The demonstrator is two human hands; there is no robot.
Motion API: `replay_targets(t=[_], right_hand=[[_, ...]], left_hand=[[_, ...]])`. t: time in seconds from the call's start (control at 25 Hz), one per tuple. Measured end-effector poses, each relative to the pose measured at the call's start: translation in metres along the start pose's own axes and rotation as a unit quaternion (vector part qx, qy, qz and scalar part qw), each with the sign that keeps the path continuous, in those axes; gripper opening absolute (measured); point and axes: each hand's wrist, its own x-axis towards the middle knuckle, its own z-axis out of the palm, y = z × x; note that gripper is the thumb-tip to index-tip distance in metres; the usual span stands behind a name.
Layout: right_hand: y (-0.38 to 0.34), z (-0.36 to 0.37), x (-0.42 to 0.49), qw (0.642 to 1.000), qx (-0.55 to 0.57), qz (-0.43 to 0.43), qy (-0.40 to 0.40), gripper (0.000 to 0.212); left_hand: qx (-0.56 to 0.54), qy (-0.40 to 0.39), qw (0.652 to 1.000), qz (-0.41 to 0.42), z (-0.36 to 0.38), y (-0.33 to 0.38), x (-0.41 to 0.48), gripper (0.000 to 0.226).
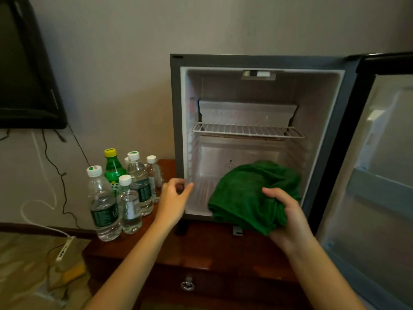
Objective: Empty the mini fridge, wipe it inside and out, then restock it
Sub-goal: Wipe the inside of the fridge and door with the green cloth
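A: Door [384, 175] swung wide to the right, and the mini fridge [257, 60] stands open toward the back-right of the wooden cabinet [201, 249]. Where's the cloth?

B: Green cloth [243, 193], bunched up, right at the mouth of the lower compartment, under the wire shelf [245, 130] and draped past the bottom front lip. The right hand [289, 218] has it, fingers and thumb curled tight into the folds on its right side.

A: And the left hand [173, 198]?

B: Low at the fridge's left front edge, fingers loosely curved, thumb near the fingertips, nothing in it. Touching the frame or just shy of it? Can't tell from here.

A: Drinks are out along the cabinet's left edge, toward the back-left corner, all upright and packed close.

B: Clear water bottles [101, 198] with white caps and dark green labels, plus one green soda bottle [112, 170] with a yellow cap in among them.

A: Can you read any labels?

B: White lettering on the soda bottle, half hidden behind a cap. The water labels are too blurred. There's a round mark on the fridge's back wall, also unreadable.

A: Around the edges: a dark screen [22, 63] on the wall at upper left, cables running down to a white power strip [64, 249] on the floor, and a ring pull [187, 285] on the cabinet's drawer front.
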Motion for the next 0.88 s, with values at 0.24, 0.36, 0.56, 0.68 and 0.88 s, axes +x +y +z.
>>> replay_targets(t=[0.24,0.36,0.56,0.68,0.88], right_hand=[[0.039,0.008,0.07,0.971,-0.155,-0.036,0.18,0.01],[0.072,0.032,0.116,0.978,-0.178,-0.004,0.104,0.011],[0.089,0.076,0.219,0.955,-0.251,-0.159,0.0,0.031],[0.097,0.067,0.259,0.965,-0.204,-0.16,0.028,0.022],[0.123,0.057,0.218,0.969,-0.22,-0.106,0.025,0.017]], left_hand=[[-0.051,0.055,0.997,0.02,0.006,-0.015,0.063,0.091],[-0.046,0.119,0.986,0.107,0.019,-0.014,0.095,0.071],[-0.101,0.209,0.956,0.18,0.042,-0.02,0.108,0.054],[-0.118,0.208,0.954,0.179,0.044,-0.024,0.114,0.047],[-0.112,0.212,0.959,0.153,0.045,-0.02,0.108,0.041]])
